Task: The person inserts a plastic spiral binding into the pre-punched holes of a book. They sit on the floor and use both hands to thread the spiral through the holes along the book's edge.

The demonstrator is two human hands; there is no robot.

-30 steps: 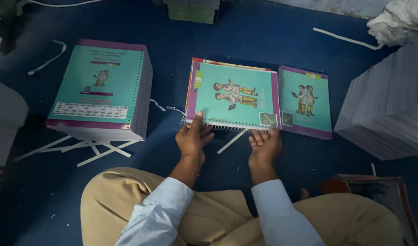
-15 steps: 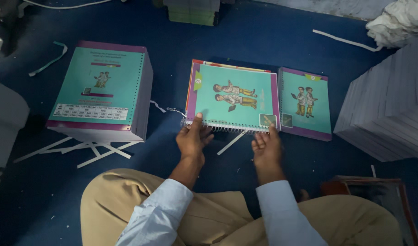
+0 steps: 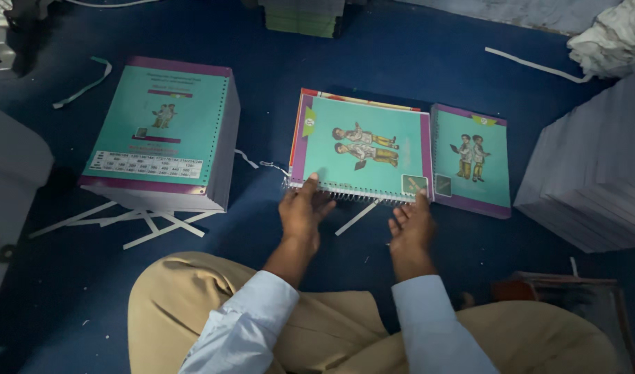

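— What do we have closest to us?

— Our crossed legs in tan trousers [image 3: 213, 305], with the pale blue sleeves [image 3: 248, 325] running forward over them. Just beyond, our left hand [image 3: 302, 211] lies palm down with the fingers spread, their tips on the wire-bound near edge of the spiral-bound booklet [image 3: 362, 149]. It grips nothing; it only presses on that edge near the booklet's left corner.

— And the other hand?

— Our right hand [image 3: 411, 225] is open too, fingers loosely curled, the fingertips touching the same bound edge near the booklet's right corner. Neither hand closes around anything.

— Where does the booklet lie?

— Flat on the blue floor [image 3: 400, 62], straight ahead of our knees, teal cover up with a purple border and two drawn children on it. It seems to rest on one or more like booklets, whose edges show along its far and left sides.

— What sits around it?

— A second teal booklet [image 3: 473, 163] lies touching its right side. A white paper strip [image 3: 357, 217] lies on the floor between our hands. To the left, well apart, stands a tall stack of teal booklets [image 3: 161, 135], with more white strips [image 3: 134, 221] scattered at its near edge. On the right stands a grey-white pile of sheets [image 3: 594, 173], and past it, at the far right corner, crumpled white cloth [image 3: 612, 38].
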